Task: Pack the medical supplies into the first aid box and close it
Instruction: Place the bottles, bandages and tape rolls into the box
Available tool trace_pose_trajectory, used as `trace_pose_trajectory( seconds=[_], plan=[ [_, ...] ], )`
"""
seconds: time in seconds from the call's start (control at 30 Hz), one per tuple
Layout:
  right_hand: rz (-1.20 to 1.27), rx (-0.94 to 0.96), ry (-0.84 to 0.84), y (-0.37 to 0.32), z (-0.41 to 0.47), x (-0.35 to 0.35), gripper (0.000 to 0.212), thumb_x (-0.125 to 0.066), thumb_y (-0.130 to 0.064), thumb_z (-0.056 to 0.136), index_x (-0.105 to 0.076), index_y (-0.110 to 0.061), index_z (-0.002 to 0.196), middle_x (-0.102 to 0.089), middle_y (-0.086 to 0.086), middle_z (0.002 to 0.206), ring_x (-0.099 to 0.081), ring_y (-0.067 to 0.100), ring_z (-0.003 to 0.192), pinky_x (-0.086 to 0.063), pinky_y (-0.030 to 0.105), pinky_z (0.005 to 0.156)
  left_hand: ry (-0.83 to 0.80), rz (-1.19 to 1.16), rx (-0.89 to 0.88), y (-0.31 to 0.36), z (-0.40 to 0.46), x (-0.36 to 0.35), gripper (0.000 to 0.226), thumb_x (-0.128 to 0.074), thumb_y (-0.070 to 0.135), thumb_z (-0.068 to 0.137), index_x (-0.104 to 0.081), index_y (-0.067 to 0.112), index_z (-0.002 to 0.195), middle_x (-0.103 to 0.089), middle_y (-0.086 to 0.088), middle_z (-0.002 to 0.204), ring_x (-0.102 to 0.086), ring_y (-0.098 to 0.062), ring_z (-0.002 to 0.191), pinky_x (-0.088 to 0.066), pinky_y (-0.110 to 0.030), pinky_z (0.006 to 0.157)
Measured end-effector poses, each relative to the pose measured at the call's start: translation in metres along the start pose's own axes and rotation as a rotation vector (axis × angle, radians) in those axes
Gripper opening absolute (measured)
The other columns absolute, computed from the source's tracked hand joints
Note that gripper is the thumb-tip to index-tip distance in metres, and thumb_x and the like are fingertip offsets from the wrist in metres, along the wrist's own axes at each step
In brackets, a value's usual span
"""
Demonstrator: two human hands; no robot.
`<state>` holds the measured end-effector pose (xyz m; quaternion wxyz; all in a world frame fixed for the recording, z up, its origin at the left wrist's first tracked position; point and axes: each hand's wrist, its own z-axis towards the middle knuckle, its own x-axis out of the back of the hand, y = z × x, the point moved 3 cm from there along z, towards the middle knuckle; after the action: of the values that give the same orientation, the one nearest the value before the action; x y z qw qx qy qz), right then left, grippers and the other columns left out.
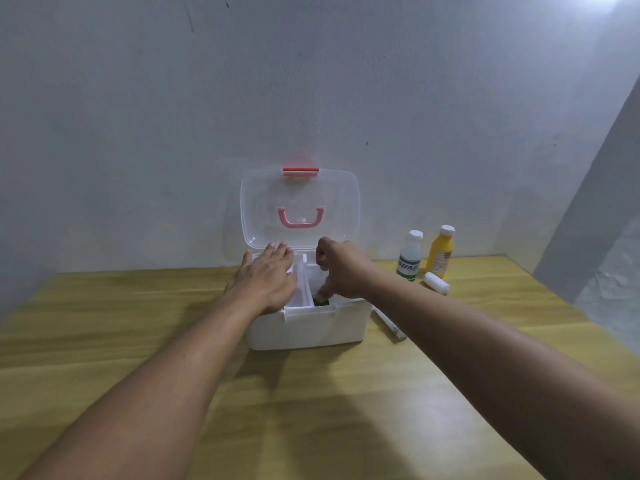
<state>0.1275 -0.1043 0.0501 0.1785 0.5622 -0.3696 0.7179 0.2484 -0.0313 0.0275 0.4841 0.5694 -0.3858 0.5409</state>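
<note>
While the first aid box (306,325) stands open mid-table, the left hand (268,278) rests flat on it; the right hand (337,268) pinches a green item (320,301) inside; two bottles (410,256), a gauze roll (437,282) and a tube (389,323) remain beside the box, unpacked.

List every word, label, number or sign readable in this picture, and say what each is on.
None reads clearly.
Clear bottle: green label with large white letters, too blurred to read.
Yellow bottle: pale label with small print, too small to read.
White tube beside the first aid box: dark marks near its end, illegible.
Box lid: no text visible.
</note>
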Motion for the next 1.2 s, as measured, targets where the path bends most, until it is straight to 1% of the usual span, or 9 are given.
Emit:
trace_pose_trajectory(
  seconds=[0.2, 0.27, 0.33, 0.47, 0.6, 0.7, 0.87, 1.07, 1.2],
  plan=[
    [0.085, 0.008, -0.008, 0.005, -0.005, 0.002, 0.044, -0.083, -0.006, 0.068, -0.059, -0.012, 0.104, -0.064, 0.005, 0.106, -0.064, 0.024, 0.092, -0.057, 0.039, 0.082, 0.082, -0.130, 0.011, 0.001, -0.002, 0.005, 0.051, -0.026, 0.021, 0.096, -0.033, 0.014, 0.145, -0.026, -0.004, 0.158, -0.018, -0.022, 0.147, -0.019, -0.046, 0.117],
    [0.060, 0.039, -0.007, 0.007, -0.007, 0.005, 0.030, -0.072, 0.003, 0.076, -0.063, -0.009, 0.102, -0.065, 0.006, 0.102, -0.061, 0.022, 0.090, -0.056, 0.034, 0.082, 0.314, -0.256, 0.016, 0.000, -0.008, 0.013, 0.029, -0.033, 0.017, 0.090, -0.059, 0.012, 0.102, -0.060, -0.007, 0.113, -0.052, -0.034, 0.115, -0.041, -0.038, 0.083],
    [0.014, 0.069, -0.018, 0.008, -0.010, 0.007, 0.025, -0.062, 0.008, 0.081, -0.068, -0.007, 0.100, -0.067, 0.007, 0.101, -0.060, 0.021, 0.087, -0.055, 0.028, 0.080, 0.543, -0.260, 0.034, 0.001, -0.018, 0.021, 0.024, -0.037, 0.018, 0.084, -0.057, 0.007, 0.076, -0.061, -0.007, 0.079, -0.053, -0.031, 0.076, -0.036, -0.034, 0.059],
    [-0.062, 0.097, -0.007, 0.012, -0.016, 0.012, 0.025, -0.058, 0.005, 0.083, -0.071, -0.011, 0.097, -0.070, 0.006, 0.097, -0.064, 0.022, 0.087, -0.055, 0.028, 0.076, 0.562, -0.244, -0.069, 0.010, -0.038, 0.021, 0.035, -0.037, 0.033, 0.081, -0.059, 0.009, 0.068, -0.061, -0.004, 0.065, -0.053, -0.028, 0.065, -0.042, -0.032, 0.055],
    [-0.064, 0.095, 0.032, 0.018, -0.026, 0.020, 0.031, -0.058, 0.006, 0.085, -0.069, -0.010, 0.109, -0.068, 0.007, 0.106, -0.064, 0.021, 0.092, -0.057, 0.030, 0.084, 0.215, -0.064, -0.166, 0.019, -0.051, 0.010, 0.075, -0.033, 0.082, 0.070, -0.061, 0.025, 0.109, -0.067, 0.003, 0.110, -0.058, -0.023, 0.103, -0.040, -0.031, 0.075],
    [-0.064, 0.111, -0.017, 0.019, -0.032, 0.019, 0.037, -0.057, 0.006, 0.087, -0.068, -0.013, 0.116, -0.067, 0.007, 0.117, -0.062, 0.016, 0.094, -0.053, 0.023, 0.083, 0.025, 0.006, -0.082, 0.017, -0.049, 0.006, 0.101, -0.051, 0.082, 0.064, -0.026, 0.033, 0.148, -0.031, 0.002, 0.156, -0.031, -0.019, 0.142, -0.030, -0.037, 0.111],
    [-0.112, 0.172, -0.178, 0.009, -0.032, 0.021, 0.048, -0.049, 0.010, 0.088, -0.062, -0.014, 0.127, -0.062, 0.005, 0.129, -0.058, 0.016, 0.099, -0.039, 0.018, 0.078, 0.034, 0.024, -0.115, 0.018, -0.048, 0.005, 0.096, -0.055, 0.074, 0.072, -0.018, 0.032, 0.151, -0.018, 0.010, 0.160, -0.009, -0.009, 0.148, -0.014, -0.037, 0.120],
    [-0.097, 0.175, -0.178, 0.010, -0.028, 0.019, 0.049, -0.050, 0.011, 0.087, -0.063, -0.015, 0.127, -0.061, 0.004, 0.133, -0.056, 0.021, 0.120, -0.046, 0.028, 0.097, 0.024, -0.052, -0.030, 0.012, -0.047, 0.005, 0.099, -0.057, 0.079, 0.064, -0.019, 0.043, 0.148, -0.028, 0.017, 0.155, -0.035, -0.017, 0.140, -0.033, -0.037, 0.110],
    [-0.047, 0.138, -0.015, 0.018, -0.028, 0.025, 0.044, -0.052, 0.009, 0.087, -0.066, -0.015, 0.122, -0.065, 0.007, 0.124, -0.061, 0.020, 0.103, -0.048, 0.024, 0.083, 0.038, -0.076, -0.029, 0.014, -0.049, 0.007, 0.098, -0.060, 0.076, 0.065, -0.021, 0.042, 0.148, -0.032, 0.017, 0.154, -0.040, -0.016, 0.136, -0.036, -0.036, 0.108]
  ],
)
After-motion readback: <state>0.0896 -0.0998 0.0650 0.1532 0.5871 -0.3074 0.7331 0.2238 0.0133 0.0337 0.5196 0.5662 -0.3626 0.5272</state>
